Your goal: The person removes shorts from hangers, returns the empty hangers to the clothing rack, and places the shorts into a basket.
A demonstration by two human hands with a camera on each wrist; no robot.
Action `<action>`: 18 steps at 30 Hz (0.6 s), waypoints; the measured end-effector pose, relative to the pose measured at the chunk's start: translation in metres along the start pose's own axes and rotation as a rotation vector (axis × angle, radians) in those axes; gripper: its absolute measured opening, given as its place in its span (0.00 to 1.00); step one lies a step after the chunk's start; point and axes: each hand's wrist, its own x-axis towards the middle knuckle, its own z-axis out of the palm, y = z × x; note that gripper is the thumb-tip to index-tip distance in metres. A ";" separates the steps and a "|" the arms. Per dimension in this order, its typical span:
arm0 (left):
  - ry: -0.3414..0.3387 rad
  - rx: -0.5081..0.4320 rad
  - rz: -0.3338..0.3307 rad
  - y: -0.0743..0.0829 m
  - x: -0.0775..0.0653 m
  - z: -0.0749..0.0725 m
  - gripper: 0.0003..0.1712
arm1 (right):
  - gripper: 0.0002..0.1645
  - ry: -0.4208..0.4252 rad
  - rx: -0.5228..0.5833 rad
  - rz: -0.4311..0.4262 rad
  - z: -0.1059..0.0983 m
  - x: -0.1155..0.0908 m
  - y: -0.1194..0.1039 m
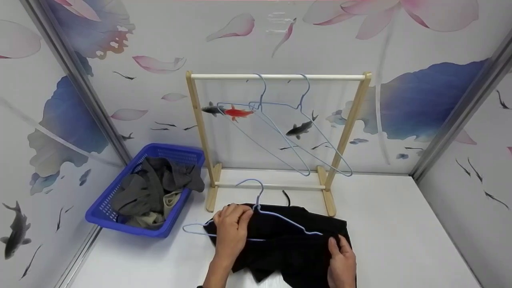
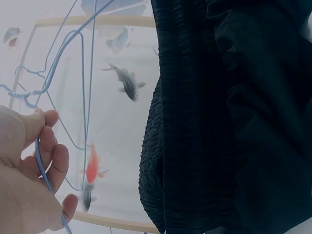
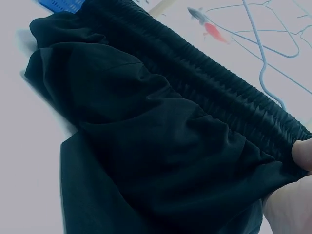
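A pair of black elastic-waist pants [image 1: 292,256] lies on the white table, its gathered waistband [image 3: 195,78] facing the rack. My left hand [image 1: 233,228] grips a blue wire hanger [image 1: 280,216] just beside its neck, thumb and fingers round the wire in the left wrist view. The hanger's right end goes in behind the waistband, where it is hidden; its left end [image 1: 194,229] sticks out past the cloth. At the waistband's right side, my right hand [image 1: 342,260] pinches the fabric between thumb and fingers.
Behind stands a wooden rack with a white rail [image 1: 224,77], two blue hangers [image 1: 280,132] on it. A blue basket [image 1: 96,216] with grey and beige clothes [image 1: 140,192] stands at the left. Printed panels enclose the table [image 1: 400,232].
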 end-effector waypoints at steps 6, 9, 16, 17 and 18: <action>-0.001 -0.008 -0.008 0.000 0.000 -0.002 0.04 | 0.30 0.028 0.090 0.020 -0.001 0.000 0.000; 0.002 -0.005 -0.002 -0.001 0.000 -0.002 0.03 | 0.32 0.021 0.127 0.041 -0.001 0.000 0.000; 0.000 0.012 -0.007 -0.006 -0.001 -0.003 0.03 | 0.37 -0.008 0.232 0.081 -0.004 0.002 -0.002; 0.002 0.016 -0.008 -0.006 0.000 -0.004 0.03 | 0.38 -0.009 0.237 0.088 -0.005 0.003 -0.002; 0.002 0.018 -0.009 -0.006 0.000 -0.004 0.04 | 0.38 -0.013 0.240 0.094 -0.006 0.003 -0.002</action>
